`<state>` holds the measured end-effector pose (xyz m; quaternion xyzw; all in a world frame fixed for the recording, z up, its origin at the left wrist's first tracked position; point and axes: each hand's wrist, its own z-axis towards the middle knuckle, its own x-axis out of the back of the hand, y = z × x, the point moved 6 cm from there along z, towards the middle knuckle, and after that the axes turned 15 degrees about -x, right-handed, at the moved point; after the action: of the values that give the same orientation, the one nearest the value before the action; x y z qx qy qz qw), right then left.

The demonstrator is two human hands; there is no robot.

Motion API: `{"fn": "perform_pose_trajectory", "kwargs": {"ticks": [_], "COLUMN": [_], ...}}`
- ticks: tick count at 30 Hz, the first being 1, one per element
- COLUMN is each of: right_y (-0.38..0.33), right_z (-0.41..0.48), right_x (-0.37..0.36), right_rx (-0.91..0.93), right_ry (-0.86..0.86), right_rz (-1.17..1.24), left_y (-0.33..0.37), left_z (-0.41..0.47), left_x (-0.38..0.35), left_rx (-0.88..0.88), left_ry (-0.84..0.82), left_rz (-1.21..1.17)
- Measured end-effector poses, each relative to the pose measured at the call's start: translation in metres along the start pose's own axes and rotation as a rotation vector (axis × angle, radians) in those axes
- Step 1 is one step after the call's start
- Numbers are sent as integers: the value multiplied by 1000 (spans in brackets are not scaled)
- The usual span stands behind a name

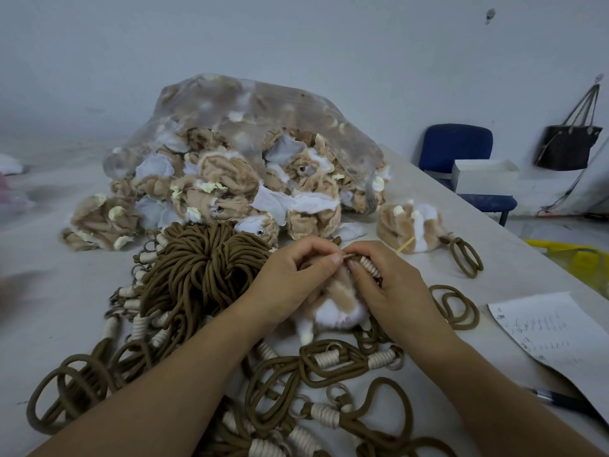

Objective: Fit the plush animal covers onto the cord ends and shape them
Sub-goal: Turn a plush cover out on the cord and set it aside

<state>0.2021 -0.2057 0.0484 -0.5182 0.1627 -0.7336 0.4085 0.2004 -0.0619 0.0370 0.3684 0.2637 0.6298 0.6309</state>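
While left hand (pixel 290 275) seemingly pinches plush cover (pixel 339 303), right hand (pixel 392 291) fingers (pixel 362 279) clamp cord end (pixel 370 266).

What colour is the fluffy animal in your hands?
The plush animal cover is tan and white with a bit of pink, seen from the head view.

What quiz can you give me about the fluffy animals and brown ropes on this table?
1. True or false: the plush cover gripped by the left hand and right hand is blue.
2. The heap of plush covers spills from: A) a clear bag B) a wooden box C) a bucket.
3. Fill in: the pen lies beside the sheet of ____.
Key: 1 false, it is tan and white; 2 A; 3 paper.
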Motion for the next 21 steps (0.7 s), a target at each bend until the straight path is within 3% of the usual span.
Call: {"fn": "perform_pose_trajectory", "kwargs": {"ticks": [9, 16, 21], "right_y": [-2, 5, 4], "right_z": [0, -1, -2], "right_x": [-1, -2, 6], "right_rx": [5, -35, -12], "right_ry": [-26, -47, 59], "right_rz": [41, 31, 6], "left_y": [-3, -3, -2], "left_z": [-2, -1, 1], "left_x": [-1, 0, 7], "left_rx": [38, 17, -12], "left_ry": [14, 27, 102], "left_rz": [-153, -134, -78]}}
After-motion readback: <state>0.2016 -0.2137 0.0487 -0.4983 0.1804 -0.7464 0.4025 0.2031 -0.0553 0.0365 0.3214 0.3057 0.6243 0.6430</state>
